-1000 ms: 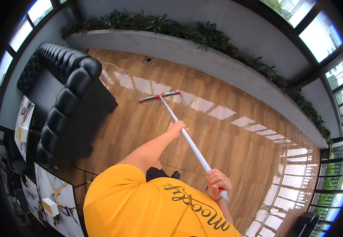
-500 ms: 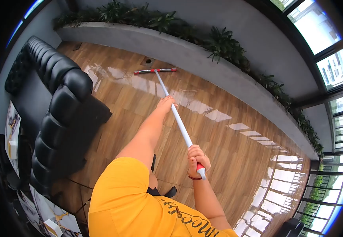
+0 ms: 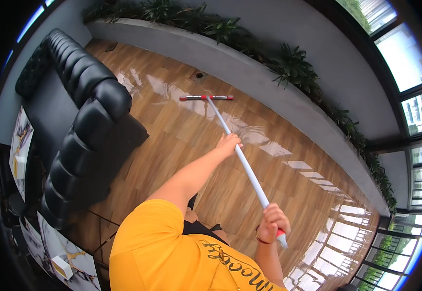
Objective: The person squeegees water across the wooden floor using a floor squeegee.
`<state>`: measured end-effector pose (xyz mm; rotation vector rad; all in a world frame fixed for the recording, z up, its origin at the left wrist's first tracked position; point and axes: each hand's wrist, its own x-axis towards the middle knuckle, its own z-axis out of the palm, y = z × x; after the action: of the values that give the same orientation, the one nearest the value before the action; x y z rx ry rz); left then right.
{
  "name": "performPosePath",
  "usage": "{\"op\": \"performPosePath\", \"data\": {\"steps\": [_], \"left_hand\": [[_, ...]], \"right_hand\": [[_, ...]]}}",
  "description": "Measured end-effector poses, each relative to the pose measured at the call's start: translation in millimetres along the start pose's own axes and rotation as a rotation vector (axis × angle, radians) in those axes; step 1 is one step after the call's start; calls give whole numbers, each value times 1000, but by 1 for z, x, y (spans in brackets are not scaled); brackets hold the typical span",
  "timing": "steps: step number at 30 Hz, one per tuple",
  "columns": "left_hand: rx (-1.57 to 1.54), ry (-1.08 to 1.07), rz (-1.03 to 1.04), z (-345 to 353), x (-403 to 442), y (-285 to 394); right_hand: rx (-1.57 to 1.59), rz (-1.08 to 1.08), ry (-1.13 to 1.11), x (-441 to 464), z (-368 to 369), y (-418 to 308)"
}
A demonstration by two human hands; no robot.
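A long-handled floor squeegee (image 3: 250, 173) slants across the view. Its head (image 3: 219, 98), grey with red ends and a red centre, lies on the wet wood-look floor, just short of a small drain hole (image 3: 199, 75). Partway down the pale pole, my left hand (image 3: 229, 145) is closed around it. My right hand (image 3: 274, 222) grips the pole near its red-and-grey end, which pokes out below the fist. A dark band circles the right wrist.
A black tufted sofa (image 3: 82, 97) stands at left, beside marble-patterned tables (image 3: 82, 259) bearing white boxes. Along the far side runs a low grey planter wall (image 3: 191, 43) with green plants (image 3: 296, 68). Tall windows (image 3: 405, 58) line the right; their reflections shine on the floor (image 3: 172, 165).
The squeegee head has drawn back from the drain, toward me. Both hands have moved right and down in view with the pole, still gripping it. The camera view has shifted somewhat.
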<state>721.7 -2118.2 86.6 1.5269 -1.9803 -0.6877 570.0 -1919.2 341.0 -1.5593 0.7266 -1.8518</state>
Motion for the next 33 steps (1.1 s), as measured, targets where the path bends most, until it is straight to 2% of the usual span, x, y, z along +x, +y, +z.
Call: {"op": "performPosePath", "data": {"steps": [1,3,6,7,8,10,12,13,15,18,22,25,27,29,31,33], "left_hand": [[9,11,-13,-9,11,-10],[67,-115,-7,-23,20,-17],[139,-183,79,-22,19,19],[119,7,172,-3,8,35],[125,58,250,-6,-7,68],[-32,198,420,-4,-40,128],[-186,55,384,-6,-76,176],[-185,64,368,0,-94,193],[-161,-116,268,4,-126,212],[-165,-135,180,-1,-164,224],[-154,39,-20,-9,-210,197],[-129,171,-121,-24,-238,150],[-75,140,-343,-26,-258,96],[5,-4,-553,-24,-269,45],[-1,-10,-584,-23,-243,16],[-54,-15,-584,-30,-193,-7]], "right_hand": [[17,2,-9,2,6,10],[-50,-3,-132,6,13,19],[9,-77,-63,33,-12,-9],[65,-73,-3,43,-30,-30],[121,-63,57,52,-54,-57],[187,-193,79,77,-99,-110],[346,-213,24,98,-143,-152],[414,-202,-24,108,-162,-164],[588,-109,-144,120,-189,-173],[735,-19,-203,136,-206,-160],[869,110,-262,142,-177,-110],[953,203,-315,139,-132,-51],[945,268,-357,135,-96,-8],[939,318,-413,134,-57,31],[915,359,-463,149,-29,63],[829,482,-357,191,-17,99]]}}
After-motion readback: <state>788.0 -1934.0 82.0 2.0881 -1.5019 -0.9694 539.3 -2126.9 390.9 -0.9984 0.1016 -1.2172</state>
